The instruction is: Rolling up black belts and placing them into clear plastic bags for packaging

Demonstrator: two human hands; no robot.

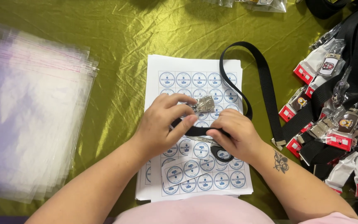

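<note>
Fingers (183, 101) of her left hand (160, 126) pinch a metal buckle (205, 103); right hand (235, 135) fingers press together on the black webbing belt (266, 89), above sticker sheets (195, 79) on the worktop (117, 41).

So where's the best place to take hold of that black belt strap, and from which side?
Probably the free loop of the black strap, taken from the right. It arcs clear of the sticker sheets and both hands, while the buckle end is already pinched.

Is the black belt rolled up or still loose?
Mostly loose: the belt loops openly across the sticker sheets, only bunched between the left hand and right hand.
</note>
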